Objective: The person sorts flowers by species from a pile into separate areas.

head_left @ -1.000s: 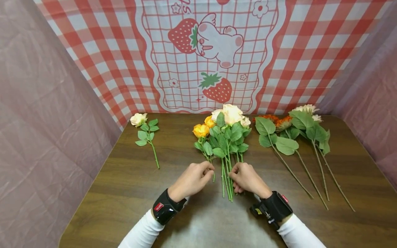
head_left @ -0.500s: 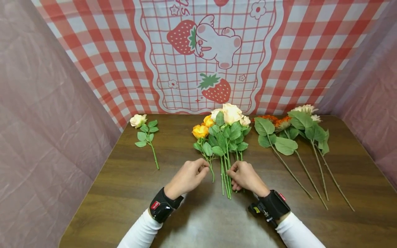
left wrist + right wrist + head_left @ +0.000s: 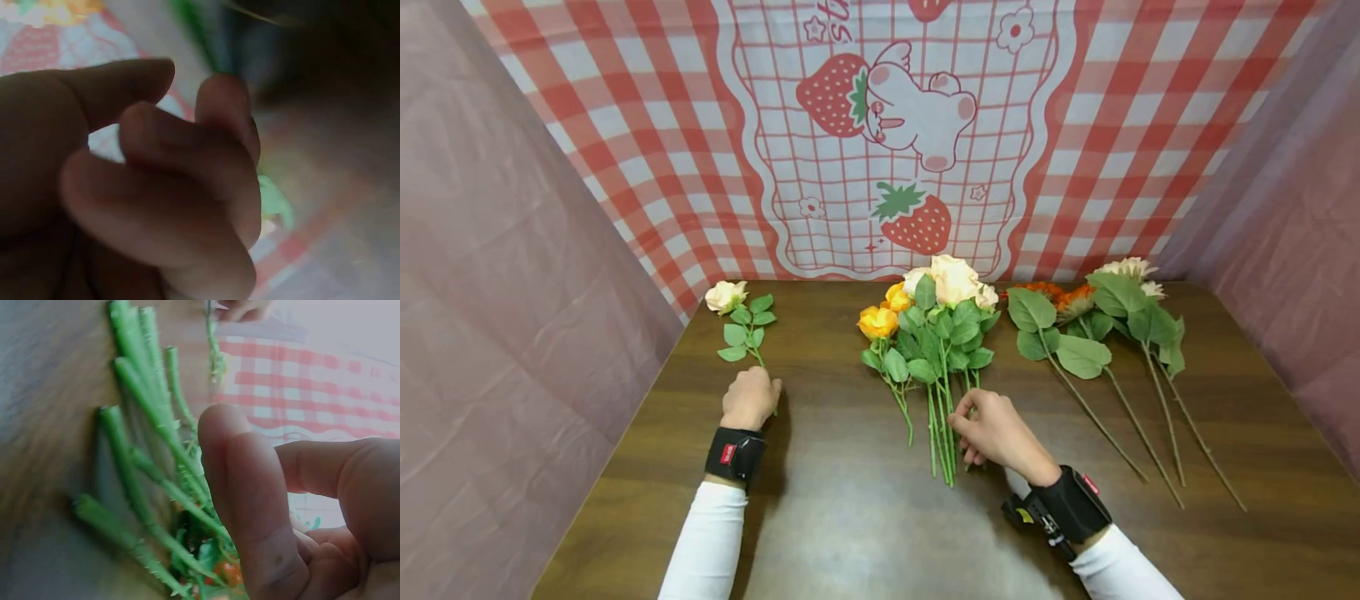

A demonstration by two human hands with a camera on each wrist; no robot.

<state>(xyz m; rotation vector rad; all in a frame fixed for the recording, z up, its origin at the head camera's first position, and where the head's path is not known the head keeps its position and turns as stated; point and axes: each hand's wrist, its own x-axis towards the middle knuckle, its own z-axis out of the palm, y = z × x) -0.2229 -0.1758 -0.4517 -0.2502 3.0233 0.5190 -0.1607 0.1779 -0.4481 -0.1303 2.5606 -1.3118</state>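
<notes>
My left hand (image 3: 750,398) is over the lower stem of a single pale rose (image 3: 726,297) at the table's left, covering part of that stem. In the left wrist view, the thumb and loosely bent fingers (image 3: 169,137) stand apart; a blurred green stem (image 3: 194,34) shows beyond the fingertips. Beside the stems of the cream roses (image 3: 955,281) rests my right hand (image 3: 996,429), its thumb and index finger close together. These stems (image 3: 147,381) lie past its fingers in the right wrist view, none visibly gripped. Orange roses (image 3: 878,322) lie along the bunch's left side.
At the right of the brown wooden table (image 3: 850,533) lie long-stemmed orange flowers (image 3: 1077,302) and pale flowers (image 3: 1127,267) with broad leaves. A red-checked cloth (image 3: 662,167) hangs behind the table. Pink-grey curtains (image 3: 497,292) hang at both sides.
My left hand has left the orange roses' stems and moved left to the single pale rose. The right hand stays beside the bunch's stems, and the flowers keep their places.
</notes>
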